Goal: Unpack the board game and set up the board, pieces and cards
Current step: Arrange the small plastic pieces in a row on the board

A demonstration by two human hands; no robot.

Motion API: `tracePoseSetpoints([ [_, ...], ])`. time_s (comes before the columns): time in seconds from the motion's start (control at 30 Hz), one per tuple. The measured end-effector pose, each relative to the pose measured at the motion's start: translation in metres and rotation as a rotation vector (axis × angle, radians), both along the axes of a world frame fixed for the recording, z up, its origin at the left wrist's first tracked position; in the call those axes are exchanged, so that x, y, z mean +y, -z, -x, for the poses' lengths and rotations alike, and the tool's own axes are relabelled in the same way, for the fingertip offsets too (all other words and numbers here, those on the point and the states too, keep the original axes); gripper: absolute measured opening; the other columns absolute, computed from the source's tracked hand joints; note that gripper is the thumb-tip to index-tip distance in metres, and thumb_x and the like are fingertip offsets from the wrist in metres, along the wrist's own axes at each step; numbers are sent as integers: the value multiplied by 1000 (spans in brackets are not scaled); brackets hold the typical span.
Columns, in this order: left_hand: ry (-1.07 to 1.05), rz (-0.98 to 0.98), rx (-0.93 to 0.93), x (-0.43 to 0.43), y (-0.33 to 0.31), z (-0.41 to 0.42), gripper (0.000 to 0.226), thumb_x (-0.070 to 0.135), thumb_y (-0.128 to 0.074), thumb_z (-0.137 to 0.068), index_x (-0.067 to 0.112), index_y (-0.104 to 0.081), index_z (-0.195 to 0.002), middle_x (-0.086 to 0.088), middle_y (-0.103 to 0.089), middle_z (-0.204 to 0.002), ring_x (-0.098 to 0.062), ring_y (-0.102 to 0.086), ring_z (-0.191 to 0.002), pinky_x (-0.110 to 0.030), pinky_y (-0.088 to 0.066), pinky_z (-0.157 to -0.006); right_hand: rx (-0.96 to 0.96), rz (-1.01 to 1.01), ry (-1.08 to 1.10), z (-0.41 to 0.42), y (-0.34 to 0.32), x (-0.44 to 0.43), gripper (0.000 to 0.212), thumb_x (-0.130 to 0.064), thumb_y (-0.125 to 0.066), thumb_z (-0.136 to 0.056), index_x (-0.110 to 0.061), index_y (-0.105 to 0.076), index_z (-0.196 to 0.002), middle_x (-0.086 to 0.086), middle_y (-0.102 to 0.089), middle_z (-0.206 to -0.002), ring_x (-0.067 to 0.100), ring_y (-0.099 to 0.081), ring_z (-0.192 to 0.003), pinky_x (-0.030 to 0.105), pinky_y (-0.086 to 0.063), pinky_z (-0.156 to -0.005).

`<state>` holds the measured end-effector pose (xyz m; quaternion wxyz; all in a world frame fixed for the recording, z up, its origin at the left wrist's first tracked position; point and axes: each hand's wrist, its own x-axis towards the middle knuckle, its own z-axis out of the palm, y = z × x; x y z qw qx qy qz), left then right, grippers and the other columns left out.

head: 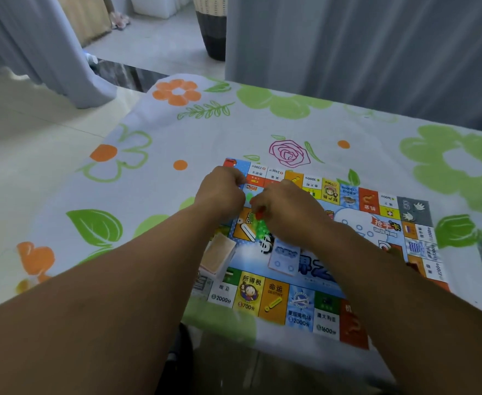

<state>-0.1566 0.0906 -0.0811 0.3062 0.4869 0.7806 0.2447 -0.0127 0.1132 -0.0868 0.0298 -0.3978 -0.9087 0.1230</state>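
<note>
Bare forearms (91, 323), left hand (222, 192) fingers curled, hold unclear, right hand (288, 212) fingers pinching small red piece (259, 215), glossy flat board (299, 306)

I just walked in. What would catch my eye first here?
The colourful game board lies open on a flowered tablecloth, near the table's front edge. Over its far left part the left hand and right hand meet over small green and red pieces. An orange card stack and a blue card stack lie just nearer.
</note>
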Motion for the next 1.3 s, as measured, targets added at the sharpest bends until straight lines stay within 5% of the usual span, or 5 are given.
tracePoseSetpoints([
  [0.3, 189, 17, 49, 1, -2, -11, 46, -8, -42, -88, 11, -62, -125, -11, -62, -126, -30, -59, -112, -42, -53, -95, 378, 278, 315, -17, -13, 22, 11, -10, -63, -93, -10, -73, -91, 2, -69, -84, 21, -65, -81, 40, -55, -78],
  [0.47, 226, 28, 35, 0, 0, -11, 49, -8, -40, -91, 13, -57, -132, -8, -61, -127, -29, -59, -113, -45, -54, -94, 385, 374, 354, -18, -7, 24, 13, -9, -62, -95, -2, -71, -90, -8, -57, -69, 8, -51, -63, 27, -41, -63],
  [0.73, 217, 12, 40, 2, 7, -13, 46, -7, -47, -88, 16, -63, -126, -2, -68, -118, -22, -62, -110, -39, -54, -95, 445, 339, 436, -17, 1, 30, 11, -15, -60, -97, -11, -70, -94, 0, -66, -88, 25, -64, -90, 43, -54, -83],
  [0.97, 194, -13, 42, 3, 13, -12, 42, -6, -57, -87, 18, -64, -120, 3, -69, -109, -16, -62, -99, -29, -53, -82, 380, 359, 399, -12, 2, 29, 11, -14, -58, -97, -11, -68, -96, 7, -67, -91, 26, -63, -88, 44, -53, -82],
  [1.3, 181, -28, 8, 3, 8, -17, 36, -2, -49, -88, 14, -65, -117, -4, -67, -113, -24, -61, -103, -38, -53, -91, 431, 302, 481, -17, 2, 36, 13, -10, -57, -95, -11, -69, -90, 4, -67, -89, 26, -63, -86, 43, -53, -80],
])
